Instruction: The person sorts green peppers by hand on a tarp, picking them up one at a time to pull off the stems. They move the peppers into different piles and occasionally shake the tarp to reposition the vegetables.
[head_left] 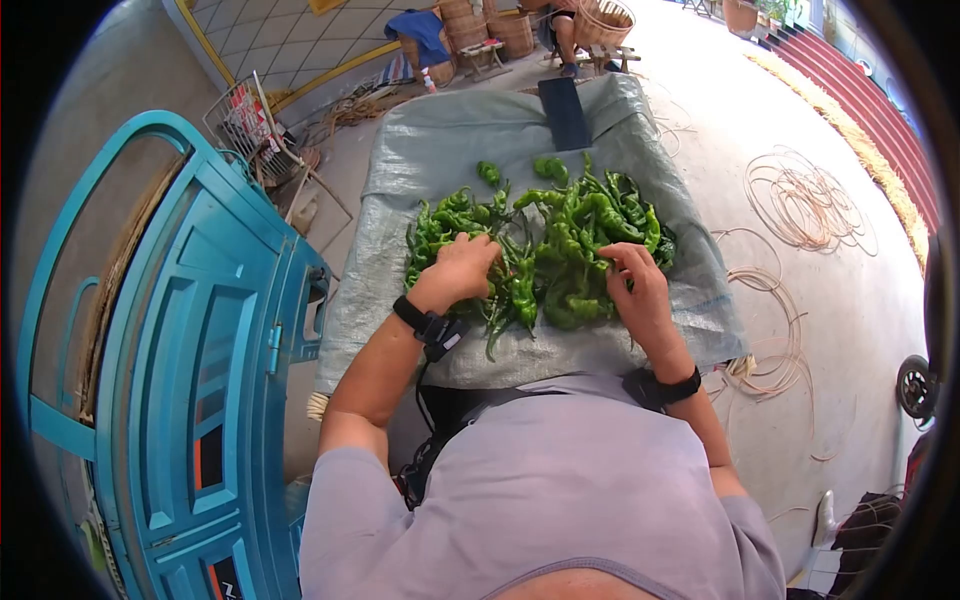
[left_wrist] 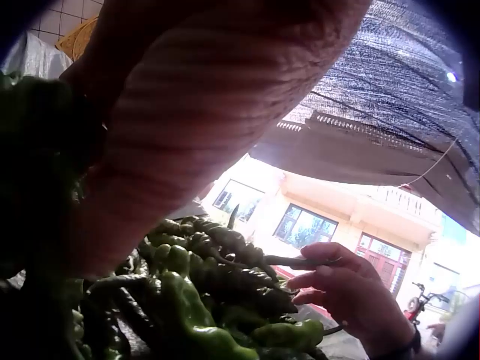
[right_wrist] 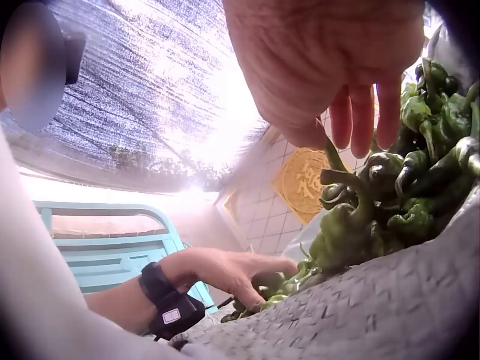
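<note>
Green peppers (head_left: 575,235) lie heaped in two neighbouring piles on a grey-green woven sheet. At the left pile (head_left: 440,225), my left hand (head_left: 463,268) reaches down with its fingers among the peppers. The right wrist view shows its thumb and fingers curled round a green pepper (right_wrist: 268,282). My right hand (head_left: 640,290) is at the near right edge of the larger pile. In the left wrist view, this hand (left_wrist: 349,296) pinches a slender green pepper (left_wrist: 300,262) between thumb and fingers. Two single peppers (head_left: 488,173) lie beyond the piles.
A dark flat object (head_left: 565,114) lies at the sheet's (head_left: 420,130) far end. A blue metal panel (head_left: 200,340) stands close on the left. Coils of cane (head_left: 808,200) lie on the floor to the right. Baskets (head_left: 465,25) and a seated person's leg (head_left: 566,45) are beyond.
</note>
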